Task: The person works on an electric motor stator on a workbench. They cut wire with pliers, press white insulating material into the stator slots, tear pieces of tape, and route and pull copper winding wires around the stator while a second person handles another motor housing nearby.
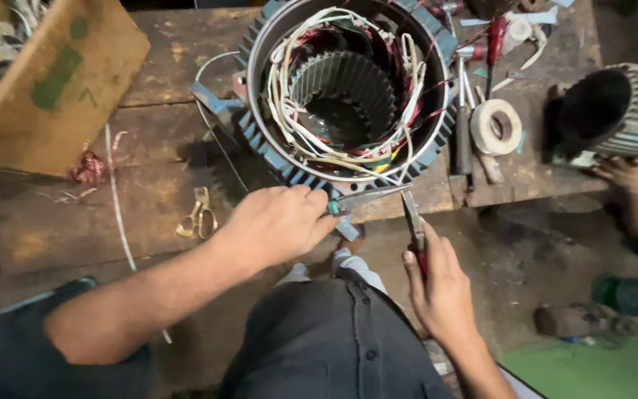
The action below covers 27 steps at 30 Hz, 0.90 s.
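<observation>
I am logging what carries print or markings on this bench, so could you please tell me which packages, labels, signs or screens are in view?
Cardboard box: top left on the wooden bench, tilted, brown, with green printed marks on its side.
No signs or screens show, and no labels that can be made out.
The left hand rests on the motor housing, far from the box.

A brown cardboard box (53,81) with green markings sits tilted at the workbench's (179,44) far left corner.

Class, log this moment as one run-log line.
left hand: grips motor housing foot | right hand: holds pliers | scissors: on bench
</observation>
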Each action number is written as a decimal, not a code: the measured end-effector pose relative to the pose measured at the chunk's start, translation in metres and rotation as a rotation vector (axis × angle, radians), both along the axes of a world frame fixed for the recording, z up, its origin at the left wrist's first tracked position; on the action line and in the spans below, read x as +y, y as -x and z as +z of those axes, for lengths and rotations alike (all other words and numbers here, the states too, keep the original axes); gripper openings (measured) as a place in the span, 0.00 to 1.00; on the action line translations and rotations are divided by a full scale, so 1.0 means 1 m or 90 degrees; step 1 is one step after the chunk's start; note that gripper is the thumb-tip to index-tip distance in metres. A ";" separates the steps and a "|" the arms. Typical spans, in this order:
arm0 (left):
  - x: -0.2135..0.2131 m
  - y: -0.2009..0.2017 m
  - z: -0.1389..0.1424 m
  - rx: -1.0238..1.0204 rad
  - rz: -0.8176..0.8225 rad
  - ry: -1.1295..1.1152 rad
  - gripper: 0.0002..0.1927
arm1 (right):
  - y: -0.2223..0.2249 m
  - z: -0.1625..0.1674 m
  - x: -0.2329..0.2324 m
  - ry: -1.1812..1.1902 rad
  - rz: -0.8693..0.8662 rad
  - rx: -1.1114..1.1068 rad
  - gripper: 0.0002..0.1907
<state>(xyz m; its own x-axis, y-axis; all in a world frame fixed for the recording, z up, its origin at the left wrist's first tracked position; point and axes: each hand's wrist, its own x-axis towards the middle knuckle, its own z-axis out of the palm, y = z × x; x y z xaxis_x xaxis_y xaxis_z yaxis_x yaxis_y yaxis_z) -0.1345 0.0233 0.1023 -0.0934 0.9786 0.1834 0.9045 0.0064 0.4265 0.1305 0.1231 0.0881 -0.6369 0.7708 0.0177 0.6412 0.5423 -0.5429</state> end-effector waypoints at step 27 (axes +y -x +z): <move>0.004 0.001 -0.001 0.063 -0.079 -0.067 0.13 | -0.039 0.003 0.029 0.583 -0.002 0.150 0.22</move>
